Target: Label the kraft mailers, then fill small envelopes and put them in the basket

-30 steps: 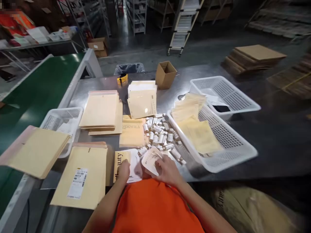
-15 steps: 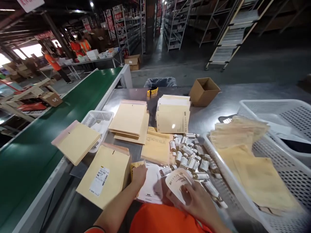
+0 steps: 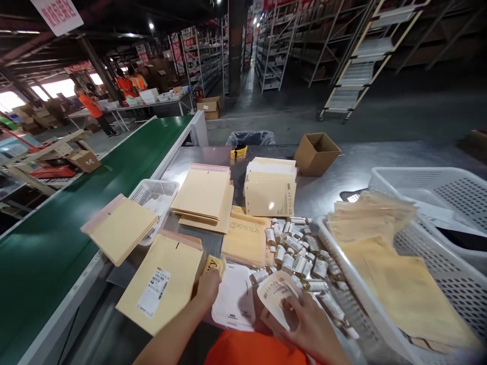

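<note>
My left hand (image 3: 209, 288) is closed on a small yellow piece with black lettering (image 3: 213, 264); whether it is a box or a packet I cannot tell. Beside it lies a white printed sheet (image 3: 234, 291). My right hand (image 3: 304, 317) pinches a curved, cream-white printed sheet (image 3: 277, 290), bent upward in the fingers. Just beyond that hand, small labelled bottles (image 3: 288, 261) lie heaped on their sides. Left of my left hand rests a stack of padded envelopes (image 3: 167, 258) with a white shipping label (image 3: 154, 291) on top. Yellow pouches (image 3: 244, 238) lie beyond the white sheet.
More envelope stacks (image 3: 201, 190) and cream printed cards (image 3: 268, 195) stand farther back. At right, a white perforated basket (image 3: 452, 276) holds yellow pouches. A green conveyor (image 3: 125, 162) runs along the left. An open carton (image 3: 316, 157) sits behind; people in orange (image 3: 91, 105) stand far left.
My left hand has moved slightly left with the yellow piece, showing more of its lettering and uncovering more of the white sheet. My right hand keeps its sheet. The view has tilted up slightly.
</note>
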`<state>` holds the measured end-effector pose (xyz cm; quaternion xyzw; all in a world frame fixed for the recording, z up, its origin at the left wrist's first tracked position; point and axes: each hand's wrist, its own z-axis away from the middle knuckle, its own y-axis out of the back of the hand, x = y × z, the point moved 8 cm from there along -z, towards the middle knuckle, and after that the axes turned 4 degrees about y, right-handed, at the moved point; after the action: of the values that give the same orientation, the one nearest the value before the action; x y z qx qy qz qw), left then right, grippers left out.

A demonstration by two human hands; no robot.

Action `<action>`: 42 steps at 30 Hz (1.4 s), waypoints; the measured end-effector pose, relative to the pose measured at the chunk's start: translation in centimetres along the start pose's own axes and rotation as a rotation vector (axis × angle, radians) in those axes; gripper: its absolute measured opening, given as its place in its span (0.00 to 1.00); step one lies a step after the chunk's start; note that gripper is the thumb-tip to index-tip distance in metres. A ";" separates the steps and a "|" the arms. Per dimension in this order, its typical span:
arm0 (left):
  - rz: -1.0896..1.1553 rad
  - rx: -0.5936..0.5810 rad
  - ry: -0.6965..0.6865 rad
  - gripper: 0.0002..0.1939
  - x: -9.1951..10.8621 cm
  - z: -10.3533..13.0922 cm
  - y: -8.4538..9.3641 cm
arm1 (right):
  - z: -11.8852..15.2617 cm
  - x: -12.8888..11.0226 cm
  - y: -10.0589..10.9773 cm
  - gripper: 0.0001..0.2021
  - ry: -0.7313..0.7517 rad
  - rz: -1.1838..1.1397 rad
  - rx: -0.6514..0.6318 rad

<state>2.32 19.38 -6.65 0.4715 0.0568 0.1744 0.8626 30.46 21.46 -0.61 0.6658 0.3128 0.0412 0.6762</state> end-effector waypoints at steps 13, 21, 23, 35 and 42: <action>-0.050 0.205 -0.122 0.21 0.4 0.0 4.5 | 0.6 0.9 0.2 0.18 -0.018 -0.057 0.011; -0.081 0.186 -0.221 0.20 4.6 1.2 0.3 | -0.1 0.2 0.3 0.20 -0.012 -0.003 0.029; -0.089 0.133 -0.222 0.20 5.8 1.8 -2.6 | -0.3 -0.3 0.4 0.20 0.004 -0.006 0.035; 0.037 0.066 -0.208 0.15 5.1 -0.1 -3.4 | 0.2 -0.1 0.0 0.23 0.081 0.063 -0.023; 0.175 0.037 -0.007 0.19 5.5 0.4 -4.0 | -1.6 -1.9 -0.3 0.19 0.037 0.050 -0.197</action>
<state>8.55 19.08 -9.39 0.4913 0.0156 0.2464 0.8353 28.12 21.94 -0.04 0.6030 0.3029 0.1007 0.7311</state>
